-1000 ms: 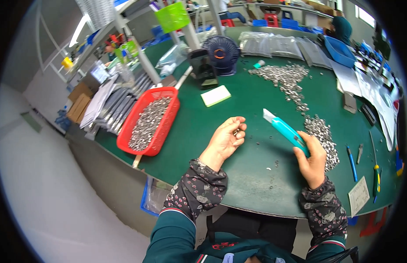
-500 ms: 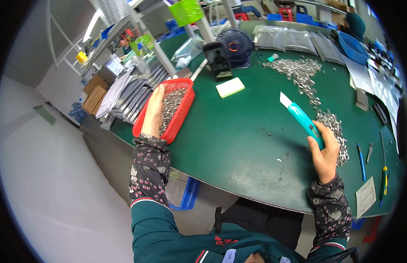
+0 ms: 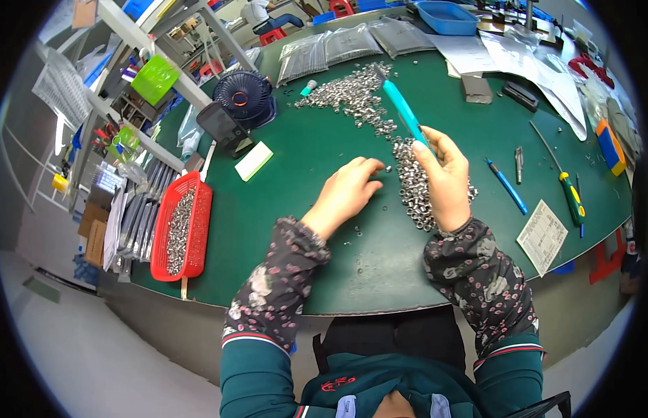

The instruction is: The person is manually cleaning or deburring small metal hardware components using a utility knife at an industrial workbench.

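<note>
My right hand [image 3: 446, 177] is wrapped round a teal utility knife [image 3: 402, 110], its blade pointing away over the far heap. Beneath and beside that hand lies the near pile of small metal rings [image 3: 413, 191]. Left of the pile, my left hand [image 3: 346, 194] hovers over the green table [image 3: 296, 265], thumb and forefinger apart, holding nothing I can see. One loose ring [image 3: 388, 168] lies close to its fingertips. A farther heap of rings [image 3: 348, 94] trails down toward the near pile. The red basket [image 3: 198, 240] of metal pieces stands at the table's left edge.
A fan [image 3: 244, 97], a phone [image 3: 219, 125] on a stand and a notepad [image 3: 254, 161] stand back left. Plastic bags [image 3: 348, 45] line the far side. To the right lie a blue pen [image 3: 506, 187], a screwdriver [image 3: 571, 197] and a paper label [image 3: 542, 237].
My left hand has left the red basket and moved right, close to the near ring pile. My right hand still holds the utility knife. The view has swung to the right.
</note>
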Action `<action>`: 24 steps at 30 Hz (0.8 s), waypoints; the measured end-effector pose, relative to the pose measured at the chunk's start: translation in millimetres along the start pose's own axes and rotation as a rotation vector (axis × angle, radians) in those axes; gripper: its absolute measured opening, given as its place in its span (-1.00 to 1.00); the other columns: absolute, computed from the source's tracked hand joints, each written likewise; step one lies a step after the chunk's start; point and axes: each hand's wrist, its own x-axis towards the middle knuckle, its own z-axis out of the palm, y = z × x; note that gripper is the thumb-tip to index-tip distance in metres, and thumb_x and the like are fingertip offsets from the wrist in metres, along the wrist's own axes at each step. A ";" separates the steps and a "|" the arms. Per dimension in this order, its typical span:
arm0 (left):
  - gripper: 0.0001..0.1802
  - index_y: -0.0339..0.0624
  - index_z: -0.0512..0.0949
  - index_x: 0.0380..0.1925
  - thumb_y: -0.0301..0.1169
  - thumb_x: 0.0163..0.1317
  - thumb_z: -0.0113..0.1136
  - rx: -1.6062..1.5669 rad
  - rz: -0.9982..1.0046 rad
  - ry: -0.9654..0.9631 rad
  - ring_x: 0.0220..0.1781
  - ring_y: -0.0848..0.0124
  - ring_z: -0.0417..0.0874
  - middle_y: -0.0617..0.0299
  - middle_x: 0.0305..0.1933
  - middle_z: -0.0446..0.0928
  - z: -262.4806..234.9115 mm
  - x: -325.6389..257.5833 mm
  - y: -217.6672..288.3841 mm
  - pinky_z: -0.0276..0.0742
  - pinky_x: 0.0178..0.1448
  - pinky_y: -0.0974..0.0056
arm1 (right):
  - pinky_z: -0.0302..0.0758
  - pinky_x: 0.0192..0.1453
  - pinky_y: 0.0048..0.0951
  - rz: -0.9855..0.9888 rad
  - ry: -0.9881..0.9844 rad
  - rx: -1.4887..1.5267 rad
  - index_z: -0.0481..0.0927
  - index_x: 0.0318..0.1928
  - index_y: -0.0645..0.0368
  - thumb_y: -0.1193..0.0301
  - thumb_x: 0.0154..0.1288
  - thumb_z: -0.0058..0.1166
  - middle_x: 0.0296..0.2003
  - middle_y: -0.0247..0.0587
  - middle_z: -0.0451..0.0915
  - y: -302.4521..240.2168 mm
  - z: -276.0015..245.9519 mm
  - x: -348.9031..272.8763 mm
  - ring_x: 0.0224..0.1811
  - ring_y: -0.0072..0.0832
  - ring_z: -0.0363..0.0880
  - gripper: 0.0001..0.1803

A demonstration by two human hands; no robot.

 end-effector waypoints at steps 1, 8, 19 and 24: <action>-0.72 -0.18 0.42 -0.25 -0.48 -0.04 0.10 0.048 -0.045 0.014 -0.26 0.25 0.49 0.13 -0.25 0.41 7.1 8.9 3.7 0.41 -0.20 0.26 | 0.34 -0.22 -0.64 -0.006 0.008 -0.009 0.41 -0.14 0.35 0.46 0.10 0.02 -0.31 -0.27 0.48 1.7 -1.0 0.3 -0.31 -0.66 0.40 -0.69; -0.81 -0.19 0.39 -0.39 -0.43 -0.05 0.10 0.264 -0.082 0.053 -0.33 0.11 0.47 0.07 -0.35 0.43 23.4 26.7 5.9 0.40 -0.26 0.15 | 0.34 -0.35 -0.69 0.008 0.020 0.024 0.42 -0.15 0.33 0.44 0.08 0.05 -0.35 -0.33 0.49 0.5 0.4 1.7 -0.41 -0.72 0.37 -0.69; -0.82 -0.22 0.36 -0.26 -0.53 0.09 -0.02 -1.211 -0.369 0.312 -0.61 0.64 0.33 0.22 -0.39 0.43 -31.0 -50.3 -31.7 0.23 -0.65 0.58 | 0.40 -0.25 -0.45 -0.177 -0.227 -0.435 0.48 -0.24 0.26 0.43 -0.06 0.10 -0.37 -0.11 0.52 7.3 6.4 -13.1 -0.34 -0.35 0.52 -0.70; -0.80 -0.22 0.39 -0.23 -0.49 0.10 0.02 -1.397 -0.346 0.389 -0.59 0.63 0.33 0.25 -0.40 0.43 -24.8 -71.5 -63.6 0.26 -0.59 0.56 | 0.39 -0.39 -0.40 -0.252 -0.436 -0.604 0.49 -0.25 0.17 0.38 -0.09 0.10 -0.48 -0.15 0.47 4.3 9.0 -22.5 -0.46 -0.26 0.47 -0.69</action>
